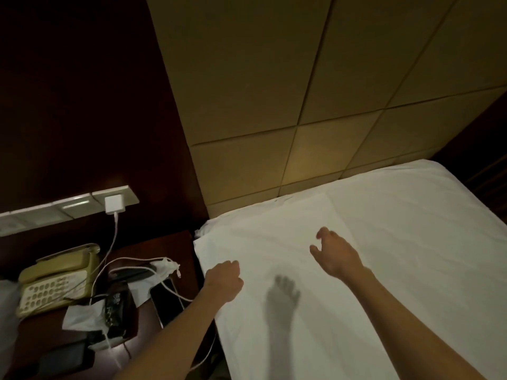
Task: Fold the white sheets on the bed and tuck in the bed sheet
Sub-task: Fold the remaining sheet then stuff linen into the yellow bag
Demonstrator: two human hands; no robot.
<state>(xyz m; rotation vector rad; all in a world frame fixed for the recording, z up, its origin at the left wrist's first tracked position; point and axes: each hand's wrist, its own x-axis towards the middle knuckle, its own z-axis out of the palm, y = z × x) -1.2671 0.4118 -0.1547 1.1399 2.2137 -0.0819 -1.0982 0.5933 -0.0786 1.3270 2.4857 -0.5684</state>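
A white sheet [384, 256] lies flat over the bed, its folded top edge against the padded headboard [274, 105]. My left hand [223, 281] hovers over the sheet's left edge with its fingers curled under into a fist, and no fabric shows in it. My right hand [334, 253] is raised above the middle of the sheet with thumb and fingers relaxed and slightly bent, holding nothing. A hand-shaped shadow [282, 300] falls on the sheet between my two arms.
A dark wooden nightstand [170, 248] stands left of the bed with a beige telephone [55, 281], a phone, white cables and crumpled plastic. A white charger [114, 204] sits in the wall socket strip. Dark wood panelling is at the far right.
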